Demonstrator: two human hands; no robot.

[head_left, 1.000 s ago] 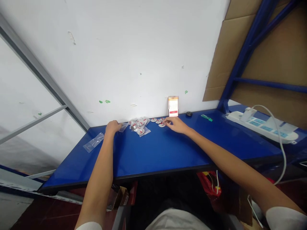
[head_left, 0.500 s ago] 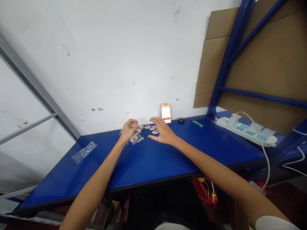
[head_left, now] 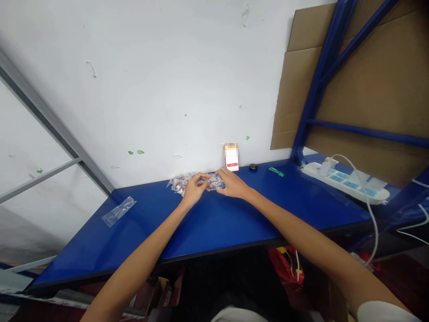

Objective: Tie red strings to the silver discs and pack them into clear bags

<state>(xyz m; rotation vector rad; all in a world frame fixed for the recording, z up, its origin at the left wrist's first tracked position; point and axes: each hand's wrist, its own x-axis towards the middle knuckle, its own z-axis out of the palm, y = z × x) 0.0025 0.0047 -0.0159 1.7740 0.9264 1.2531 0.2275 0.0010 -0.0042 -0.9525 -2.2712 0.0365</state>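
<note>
My left hand (head_left: 193, 190) and my right hand (head_left: 231, 184) meet at the back of the blue table (head_left: 214, 223), close to the white wall. Both pinch a small clear plastic bag (head_left: 214, 182) with round white-and-red discs near it. A pile of bagged discs (head_left: 178, 184) lies just left of my left hand. The fingers hide most of what is held between them.
An empty clear bag (head_left: 119, 211) lies at the table's left. A small white-and-red card (head_left: 231, 157) leans on the wall, with a black round thing (head_left: 254, 167) and a green strip (head_left: 278, 172) to its right. A white power strip (head_left: 345, 181) with cables sits at far right.
My left hand moved right from the pile's left side, lifted a bagged piece, then came down beside my right hand. Both hands now meet on the small bag. The camera view shifted right.
</note>
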